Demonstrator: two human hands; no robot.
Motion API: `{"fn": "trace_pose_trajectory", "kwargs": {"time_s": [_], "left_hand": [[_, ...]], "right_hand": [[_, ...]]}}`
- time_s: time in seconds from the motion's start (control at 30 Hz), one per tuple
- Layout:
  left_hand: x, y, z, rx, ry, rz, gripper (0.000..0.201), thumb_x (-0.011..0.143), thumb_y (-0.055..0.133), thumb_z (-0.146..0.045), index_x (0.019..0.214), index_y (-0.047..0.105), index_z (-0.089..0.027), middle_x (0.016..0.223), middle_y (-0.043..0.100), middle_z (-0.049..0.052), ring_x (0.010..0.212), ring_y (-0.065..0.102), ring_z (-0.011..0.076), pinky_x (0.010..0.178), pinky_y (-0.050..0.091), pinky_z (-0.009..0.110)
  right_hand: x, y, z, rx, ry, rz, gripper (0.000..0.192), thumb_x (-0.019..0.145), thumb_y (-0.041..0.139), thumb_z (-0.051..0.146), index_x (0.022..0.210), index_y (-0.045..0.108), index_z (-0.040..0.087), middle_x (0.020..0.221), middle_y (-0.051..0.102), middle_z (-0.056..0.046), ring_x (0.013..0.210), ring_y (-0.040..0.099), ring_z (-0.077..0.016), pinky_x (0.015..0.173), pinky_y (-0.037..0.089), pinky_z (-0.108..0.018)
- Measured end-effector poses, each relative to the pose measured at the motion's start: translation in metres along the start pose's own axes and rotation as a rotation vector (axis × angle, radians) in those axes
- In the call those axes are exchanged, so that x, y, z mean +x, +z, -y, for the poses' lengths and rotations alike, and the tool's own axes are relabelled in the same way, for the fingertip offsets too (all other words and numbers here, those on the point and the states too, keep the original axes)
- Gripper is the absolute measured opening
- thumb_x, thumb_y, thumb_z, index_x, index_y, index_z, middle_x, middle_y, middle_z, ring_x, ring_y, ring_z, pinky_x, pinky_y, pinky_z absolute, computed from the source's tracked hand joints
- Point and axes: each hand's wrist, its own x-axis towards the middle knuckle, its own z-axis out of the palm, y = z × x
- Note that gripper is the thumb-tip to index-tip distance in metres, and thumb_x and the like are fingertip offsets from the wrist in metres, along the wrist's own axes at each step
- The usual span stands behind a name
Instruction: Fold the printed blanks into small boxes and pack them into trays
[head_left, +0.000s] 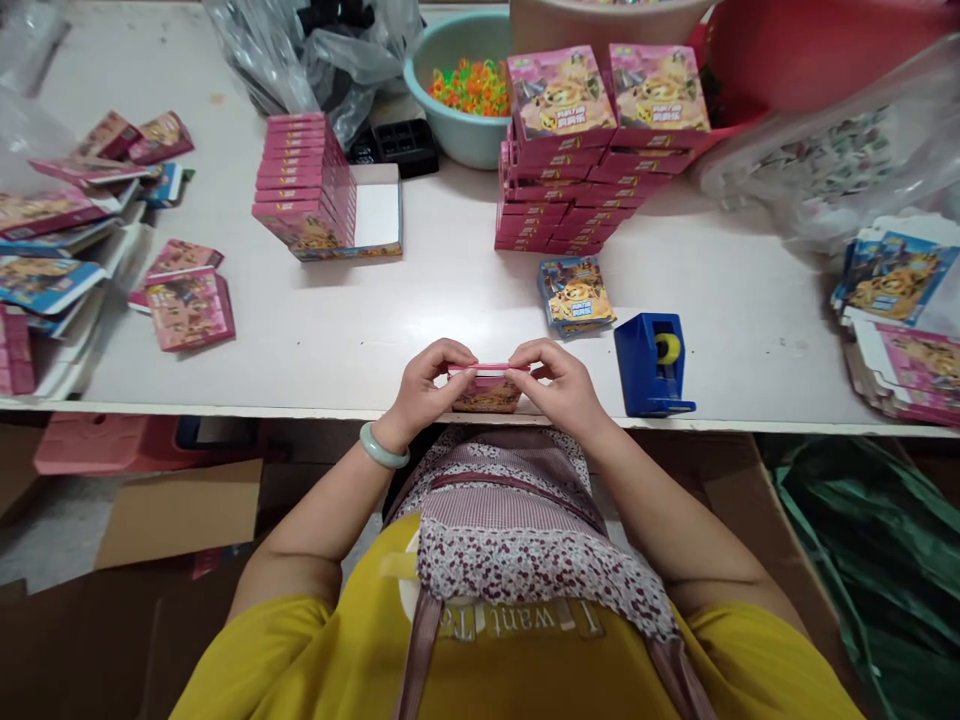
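Observation:
Between my two hands, at the table's front edge, a small pink cardboard box [486,394] stands with its flap edge upward. My left hand [433,388] pinches the box's left top corner, thumb and fingers closed on it. On the right top corner, my right hand [559,382] grips in the same way. Just beyond my right hand lies a short pile of blue boxes [576,292]. A blue tape dispenser [645,365] with a yellow core stands to the right of that hand.
Pink boxes [562,100] rise in a tall double stack at the back. Left of it, a row of pink boxes [300,185] fills part of an open display tray [380,210]. A light-blue basin [457,120] holds small colourful pieces. Flat cartons [900,290] lie far right, loose boxes [191,305] left.

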Motion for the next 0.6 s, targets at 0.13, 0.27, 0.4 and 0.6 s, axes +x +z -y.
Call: {"fn": "trace_pose_trajectory", "kwargs": {"time_s": [0.13,0.27,0.4,0.6], "left_hand": [[0.003,-0.002,0.001,-0.04,-0.025,0.027,0.003,0.087,0.065,-0.021,0.086,0.063,-0.018,0.084,0.065,0.004,0.08,0.063,0.0123,0.067,0.053,0.026],[0.003,-0.011,0.0,-0.054,-0.013,0.089,0.004,0.089,0.064,-0.021,0.086,0.065,-0.019,0.088,0.068,0.004,0.083,0.066,0.0129,0.071,0.057,0.028],[-0.004,-0.027,0.001,0.041,0.129,0.299,0.016,0.09,0.063,-0.018,0.104,0.068,-0.023,0.108,0.071,0.008,0.102,0.068,0.0159,0.085,0.059,0.033],[-0.014,-0.035,0.007,0.194,0.273,0.307,0.037,0.089,0.062,-0.01,0.12,0.062,-0.03,0.114,0.069,0.005,0.103,0.067,0.0134,0.082,0.06,0.029]], "right_hand": [[0.0,0.002,0.001,-0.016,0.003,-0.007,0.008,0.084,0.066,0.027,0.08,0.064,0.021,0.084,0.065,-0.002,0.078,0.062,-0.0144,0.06,0.05,-0.025],[-0.004,0.001,-0.002,-0.062,-0.077,-0.041,0.006,0.087,0.066,0.025,0.082,0.066,0.022,0.086,0.067,-0.002,0.08,0.064,-0.015,0.061,0.052,-0.026],[-0.017,-0.01,-0.009,-0.165,-0.3,0.047,0.005,0.091,0.065,0.024,0.094,0.068,0.024,0.099,0.07,-0.003,0.091,0.067,-0.0162,0.078,0.057,-0.032],[-0.028,-0.003,-0.026,-0.268,-0.409,0.089,0.02,0.096,0.054,0.018,0.111,0.061,0.029,0.117,0.066,-0.005,0.109,0.063,-0.0182,0.09,0.057,-0.04]]}}
